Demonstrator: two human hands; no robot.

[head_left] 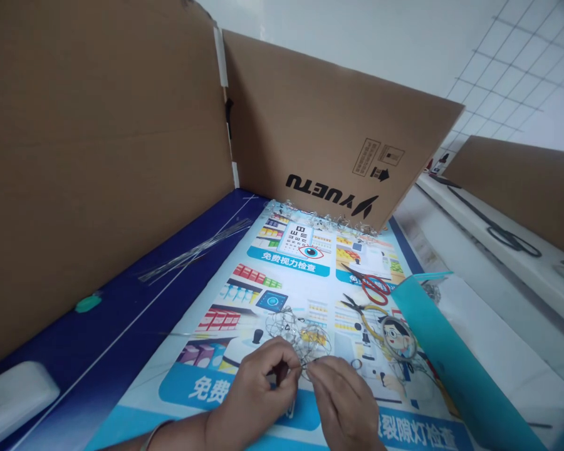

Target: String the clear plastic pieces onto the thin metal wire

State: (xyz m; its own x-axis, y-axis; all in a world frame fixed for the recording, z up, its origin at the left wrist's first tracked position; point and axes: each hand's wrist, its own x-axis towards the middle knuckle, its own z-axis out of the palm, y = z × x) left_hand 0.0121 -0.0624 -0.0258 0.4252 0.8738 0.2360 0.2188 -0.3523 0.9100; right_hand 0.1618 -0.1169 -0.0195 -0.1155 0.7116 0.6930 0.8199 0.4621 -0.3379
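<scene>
My left hand (258, 391) and my right hand (345, 404) meet at the bottom centre, over a printed poster (244, 294) laid on the table. Both pinch the near edge of a tangle of thin wire with small yellow bits (298, 335). The fingers of each hand are closed on the wire. A small ring (356, 364) lies just right of my right hand.
Red-handled scissors (375, 288) and yellow-handled pliers (366, 310) lie on the poster to the right. A teal plastic sheet (451, 357) slants at the right. Straight wire lengths (192, 254) rest on the blue surface at left. Cardboard walls (98, 156) stand behind and left.
</scene>
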